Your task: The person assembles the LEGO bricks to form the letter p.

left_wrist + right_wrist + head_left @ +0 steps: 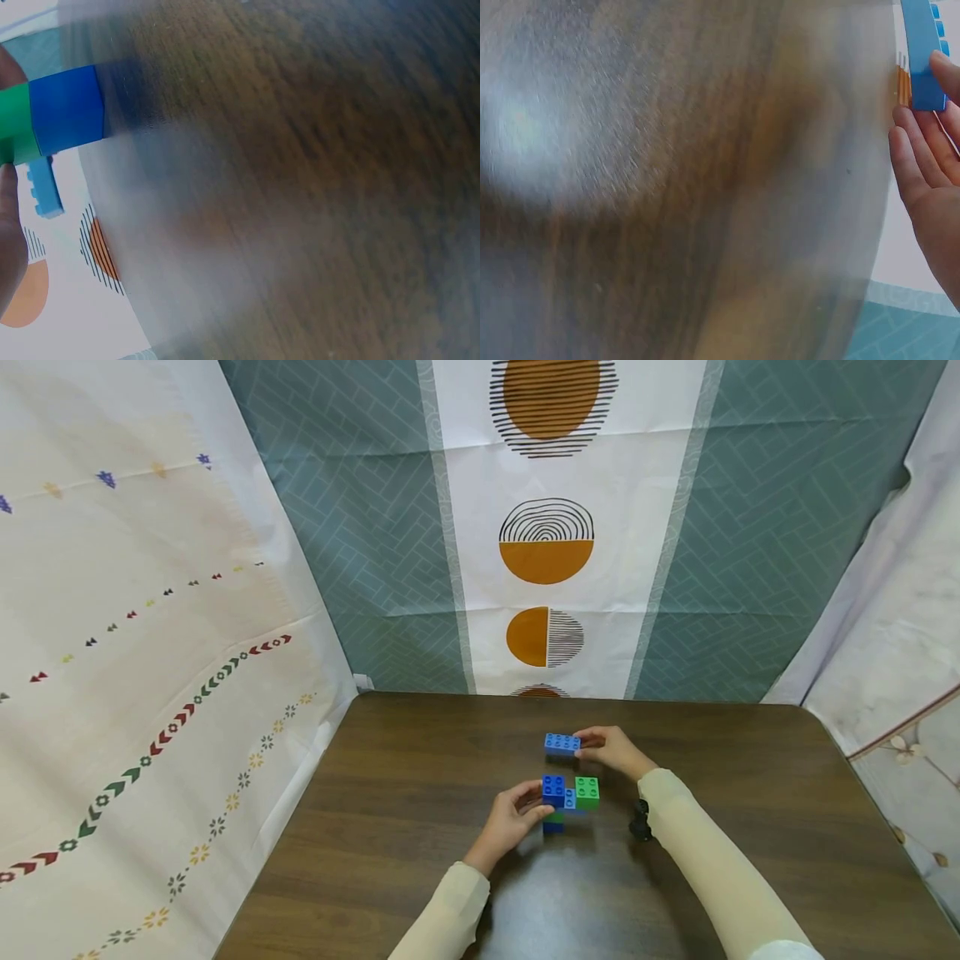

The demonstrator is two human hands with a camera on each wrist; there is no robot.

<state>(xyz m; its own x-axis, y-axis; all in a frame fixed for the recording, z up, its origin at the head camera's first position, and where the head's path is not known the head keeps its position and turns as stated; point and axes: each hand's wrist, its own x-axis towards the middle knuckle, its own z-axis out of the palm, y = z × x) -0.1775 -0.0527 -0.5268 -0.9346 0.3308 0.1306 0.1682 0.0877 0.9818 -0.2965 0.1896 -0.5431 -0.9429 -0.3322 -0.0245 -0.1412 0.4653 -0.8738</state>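
Note:
My left hand grips the left side of a small toy-brick build between thumb and fingers. On top of it show a dark blue brick, a light blue piece and a bright green brick. Lower down on the left side are green and dark blue bricks; the left wrist view shows the dark blue brick at the bottom end. Beyond the build, my right hand pinches the right end of a long light blue brick, studs up. In the right wrist view, the thumb presses this blue brick.
Both hands are over a dark wooden table. A patterned cloth hangs behind its far edge, with white cloths at the left and right. A black device sits at my right wrist.

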